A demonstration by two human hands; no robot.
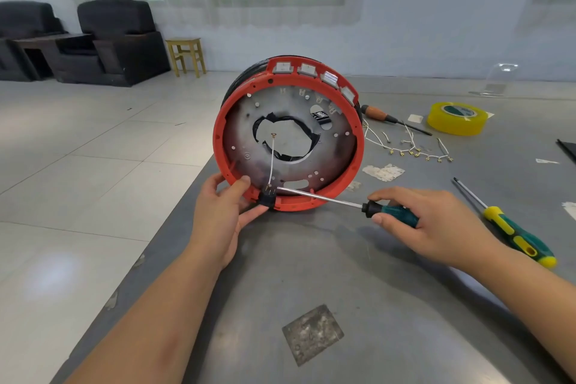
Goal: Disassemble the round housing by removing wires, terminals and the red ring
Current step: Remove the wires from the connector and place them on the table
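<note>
Grey bench [343, 274] by a tiled floor, armchairs and a stool at the far wall.

Head view: housing [288, 134] stands on edge on the bench, open face toward the camera, red ring [218, 146] still seated around the metal plate. Left hand [223, 212] steadies it at the bottom rim: thumb on the ring, fingers curled under a black terminal block [267, 198]. One white wire [271, 159] runs up from that block to a loose lug at the centre hole. Right hand [436, 224] pinches a green-handled screwdriver [389, 212], grip loose, tip laid in just right of the block.

Step, as I read it: freeing the last wired terminal. Next move needs the tip seated on the block's screw or clip, housing held against rolling; a slip could gouge the ring or hit the left thumb. Ring removal not started.

Containers: only the housing itself — plate, block and one wire inside. Pulled wires [411, 150] with brass lugs lie loose on the bench to the right, near a brown-handled tool [378, 114], tape roll [456, 117] and a spare screwdriver [517, 235].
</note>
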